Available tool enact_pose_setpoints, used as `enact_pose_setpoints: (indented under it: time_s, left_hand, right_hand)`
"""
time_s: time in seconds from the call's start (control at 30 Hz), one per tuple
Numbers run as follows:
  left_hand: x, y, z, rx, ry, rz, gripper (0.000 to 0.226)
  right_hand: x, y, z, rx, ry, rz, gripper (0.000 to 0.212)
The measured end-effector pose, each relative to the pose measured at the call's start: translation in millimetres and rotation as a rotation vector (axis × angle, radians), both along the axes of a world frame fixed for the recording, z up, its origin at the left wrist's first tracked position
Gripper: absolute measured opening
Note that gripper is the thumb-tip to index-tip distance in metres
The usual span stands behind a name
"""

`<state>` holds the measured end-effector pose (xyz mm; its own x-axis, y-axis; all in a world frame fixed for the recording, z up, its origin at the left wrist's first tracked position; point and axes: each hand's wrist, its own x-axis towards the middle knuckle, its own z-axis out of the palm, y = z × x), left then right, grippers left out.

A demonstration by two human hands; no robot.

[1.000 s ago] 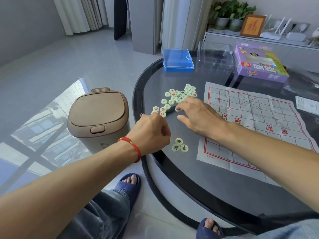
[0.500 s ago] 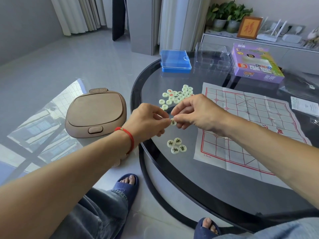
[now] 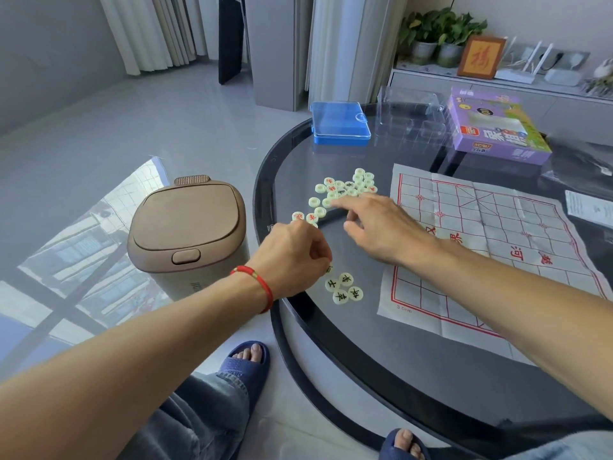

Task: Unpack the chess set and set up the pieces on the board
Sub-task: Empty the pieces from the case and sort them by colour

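A heap of pale round chess pieces (image 3: 345, 189) with red and black characters lies on the dark glass table (image 3: 414, 366). Several black-character pieces (image 3: 343, 288) sit grouped nearer the front. My left hand (image 3: 293, 257) with a red wrist cord pinches one piece (image 3: 329, 269) just above that group. My right hand (image 3: 378, 227) reaches over the table with fingers spread, its fingertips at the near edge of the heap. The creased paper board (image 3: 491, 247) with red grid lines lies to the right, with no pieces on it.
A blue plastic case (image 3: 340, 122), a clear plastic insert (image 3: 411, 117) and the purple box (image 3: 496, 127) stand at the table's far side. A leaflet (image 3: 588, 207) lies at the right. A brown lidded bin (image 3: 187, 234) stands on the floor left of the table.
The hands met above the table and the piece passed to my left hand. Now my left hand has lowered toward the front group and my right hand has reached back to the heap.
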<state>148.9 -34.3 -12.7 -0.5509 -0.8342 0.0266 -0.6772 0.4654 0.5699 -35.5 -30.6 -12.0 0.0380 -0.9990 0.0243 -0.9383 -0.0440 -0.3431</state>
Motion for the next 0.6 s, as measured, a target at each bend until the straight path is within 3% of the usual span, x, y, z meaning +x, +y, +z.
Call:
enact_pose_setpoints:
  time_s: [0.17,0.3,0.43,0.5,0.6]
  left_hand:
    - [-3.7,4.5,-4.8,0.009,-0.011,-0.032,0.013]
    - [-2.8,2.7,-2.5,-0.002,-0.011,-0.022,0.013]
    - [2.8,-7.4,0.8,0.007,0.011,0.058,0.014]
    - [5.4,-12.6,0.2,0.040,0.039,0.105,0.014]
    - [5.5,-16.5,-0.5,0.186,0.202,0.132,0.012]
  right_hand:
    - [3.0,-4.0,-3.3,0.032,0.152,0.089,0.043]
    - [-3.1,3.6,3.4,-0.045,0.119,0.082,0.014]
    - [-3.2,11.6,8.9,-0.023,0.066,0.061,0.012]
    - [-3.8,11.9,12.9,-0.003,-0.082,0.005,0.009]
    - [-0.4,16.2,24.0,0.088,-0.485,-0.074,0.008]
